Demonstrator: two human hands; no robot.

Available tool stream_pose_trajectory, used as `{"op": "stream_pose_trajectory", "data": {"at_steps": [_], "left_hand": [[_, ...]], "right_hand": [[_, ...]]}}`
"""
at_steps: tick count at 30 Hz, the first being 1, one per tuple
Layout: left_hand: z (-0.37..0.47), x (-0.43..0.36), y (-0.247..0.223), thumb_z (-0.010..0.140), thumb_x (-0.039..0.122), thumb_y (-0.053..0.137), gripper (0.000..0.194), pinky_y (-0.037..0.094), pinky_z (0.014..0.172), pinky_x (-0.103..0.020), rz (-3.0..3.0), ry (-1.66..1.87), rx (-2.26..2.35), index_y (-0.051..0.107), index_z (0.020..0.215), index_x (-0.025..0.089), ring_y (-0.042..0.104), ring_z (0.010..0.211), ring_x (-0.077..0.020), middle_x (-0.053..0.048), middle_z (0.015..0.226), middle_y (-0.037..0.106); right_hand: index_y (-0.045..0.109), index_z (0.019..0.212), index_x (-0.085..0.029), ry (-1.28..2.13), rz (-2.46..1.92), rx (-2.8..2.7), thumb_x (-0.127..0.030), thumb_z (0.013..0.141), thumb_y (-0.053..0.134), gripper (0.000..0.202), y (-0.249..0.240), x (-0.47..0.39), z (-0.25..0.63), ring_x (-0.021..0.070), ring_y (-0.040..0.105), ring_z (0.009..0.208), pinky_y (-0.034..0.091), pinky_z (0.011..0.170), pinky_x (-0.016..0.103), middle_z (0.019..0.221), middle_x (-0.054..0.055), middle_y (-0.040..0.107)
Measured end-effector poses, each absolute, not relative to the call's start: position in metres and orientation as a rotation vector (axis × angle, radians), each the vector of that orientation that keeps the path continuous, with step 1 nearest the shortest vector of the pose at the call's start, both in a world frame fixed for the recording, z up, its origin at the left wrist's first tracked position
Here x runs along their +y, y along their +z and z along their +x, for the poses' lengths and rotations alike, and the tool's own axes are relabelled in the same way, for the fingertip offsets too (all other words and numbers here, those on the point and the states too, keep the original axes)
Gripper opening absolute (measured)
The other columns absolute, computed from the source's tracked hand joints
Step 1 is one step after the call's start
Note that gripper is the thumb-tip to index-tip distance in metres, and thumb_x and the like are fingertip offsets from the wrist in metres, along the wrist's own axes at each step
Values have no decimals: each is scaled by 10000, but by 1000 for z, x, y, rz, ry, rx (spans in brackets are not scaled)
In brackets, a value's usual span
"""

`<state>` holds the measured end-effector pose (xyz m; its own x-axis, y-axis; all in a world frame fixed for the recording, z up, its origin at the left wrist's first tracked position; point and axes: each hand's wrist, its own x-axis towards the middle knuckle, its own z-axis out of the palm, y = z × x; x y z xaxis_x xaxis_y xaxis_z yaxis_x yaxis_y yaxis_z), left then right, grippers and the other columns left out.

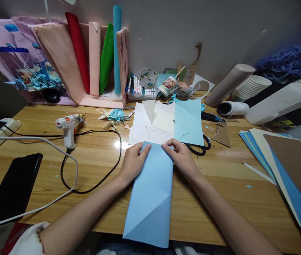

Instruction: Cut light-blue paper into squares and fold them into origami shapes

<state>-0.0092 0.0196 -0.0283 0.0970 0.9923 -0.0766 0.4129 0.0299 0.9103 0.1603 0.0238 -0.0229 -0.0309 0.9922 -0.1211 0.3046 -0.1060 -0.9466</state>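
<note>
A long folded sheet of light blue paper (153,191) stretches from the middle of the table toward me, its near end past the front edge. Creases cross it, one diagonal near the bottom. My left hand (136,159) pinches its far left corner, thumb on top. At the far right corner my right hand (178,156) grips it the same way; the fingers beneath are partly hidden. Just beyond the hands lie white paper (140,134) with a drawn circle and a paler blue sheet (189,120). Scissors (206,143) with black handles stick out from under that sheet.
On the left are a glue gun (69,131), its looping black cord, a white cable and a black phone (13,187). Stacked coloured sheets (294,170) lie at the right edge. Crepe paper rolls (106,58), markers (142,91), tape (148,78) and paper cups (254,86) line the back.
</note>
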Motion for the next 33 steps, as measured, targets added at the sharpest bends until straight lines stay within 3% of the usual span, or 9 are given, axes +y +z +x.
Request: {"op": "stream_pose_trajectory", "data": {"at_steps": [16,29,33], "left_hand": [[-9,20,-28,833,470,425,383,261,497,-216,1515,892,1405,485,620,156,349,539,-93,37,575,417],[-9,20,-25,828,446,448,376,247,492,-220,1513,899,1416,427,580,164,322,533,-90,46,551,370],[-10,22,-27,832,447,442,376,244,493,-223,1536,894,1444,433,585,164,328,533,-90,45,546,374]], "right_hand": [[521,703,-184,1209,-1487,-1377,-452,744,565,275,-20,23,159,90,341,512,268,468,222,596,-36,436],[517,711,-187,1260,-1474,-1351,-442,759,562,263,-19,22,159,85,344,519,265,444,206,618,-36,432],[537,865,-204,1358,-1462,-1231,-455,733,591,289,-19,22,157,66,352,479,262,413,188,656,-42,485]]}}
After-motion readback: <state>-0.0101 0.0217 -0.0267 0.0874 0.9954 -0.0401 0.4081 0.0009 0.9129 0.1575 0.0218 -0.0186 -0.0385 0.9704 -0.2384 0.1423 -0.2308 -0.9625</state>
